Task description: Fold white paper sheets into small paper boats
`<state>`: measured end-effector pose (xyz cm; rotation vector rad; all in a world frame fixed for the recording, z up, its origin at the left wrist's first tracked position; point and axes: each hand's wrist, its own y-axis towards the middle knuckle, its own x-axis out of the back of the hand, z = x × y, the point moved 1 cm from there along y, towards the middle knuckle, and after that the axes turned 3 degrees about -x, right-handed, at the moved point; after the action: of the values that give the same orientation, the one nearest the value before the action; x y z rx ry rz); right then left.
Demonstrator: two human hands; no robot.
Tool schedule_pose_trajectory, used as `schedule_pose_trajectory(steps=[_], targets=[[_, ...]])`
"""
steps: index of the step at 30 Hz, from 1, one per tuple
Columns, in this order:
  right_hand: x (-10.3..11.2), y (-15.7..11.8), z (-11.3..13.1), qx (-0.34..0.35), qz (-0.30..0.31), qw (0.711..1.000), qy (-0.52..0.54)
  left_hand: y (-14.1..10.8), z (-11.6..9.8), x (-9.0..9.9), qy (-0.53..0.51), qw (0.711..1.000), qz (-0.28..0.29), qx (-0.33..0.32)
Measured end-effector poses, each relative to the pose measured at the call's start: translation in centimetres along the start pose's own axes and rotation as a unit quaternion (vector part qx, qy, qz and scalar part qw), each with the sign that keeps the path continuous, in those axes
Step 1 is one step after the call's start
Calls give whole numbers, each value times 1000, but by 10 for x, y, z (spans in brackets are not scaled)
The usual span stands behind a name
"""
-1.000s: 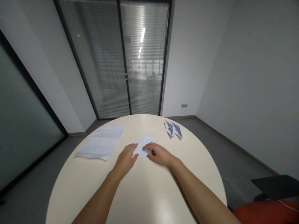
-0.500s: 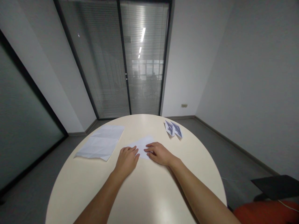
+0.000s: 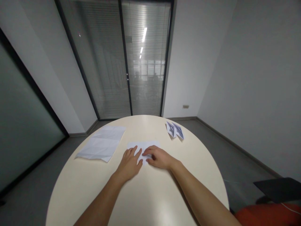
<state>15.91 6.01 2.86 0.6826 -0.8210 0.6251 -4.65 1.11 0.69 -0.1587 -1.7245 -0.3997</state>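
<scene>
A small white sheet of paper (image 3: pixel 143 145) lies on the round cream table (image 3: pixel 145 194), partly covered by both hands. My left hand (image 3: pixel 129 162) rests on its left part, fingers spread and thumb apart. From the right, my right hand (image 3: pixel 160 157) reaches over the same paper with bent fingers. Its thumb and index finger touch down near the middle with a gap between them. Whether the paper is folded beneath the fingers is hard to see.
A larger creased white sheet (image 3: pixel 103 142) lies on the table's left side. At the far right stands a folded paper piece with dark print (image 3: pixel 174 130). Beyond the table's lower right are an orange-red seat (image 3: pixel 265 215) and a black flat panel (image 3: pixel 279 188).
The paper under my hands has shifted and now shows a wider, straighter far edge. My left fingers have spread further, and my right fingers have bent more and drawn slightly toward me.
</scene>
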Motion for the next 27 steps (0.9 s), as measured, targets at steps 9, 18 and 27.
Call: schedule_pose_trajectory(steps=[9,18,27], targets=[[-4,2,1,-2,38,998,-51,-4,2,1,-50,996,72,-17],[2,2,-4,15,7,997,-79,-3,2,1,-38,999,28,-23],[11,-5,-14,-39,0,994,-106,1,13,3,-32,995,-33,-87]])
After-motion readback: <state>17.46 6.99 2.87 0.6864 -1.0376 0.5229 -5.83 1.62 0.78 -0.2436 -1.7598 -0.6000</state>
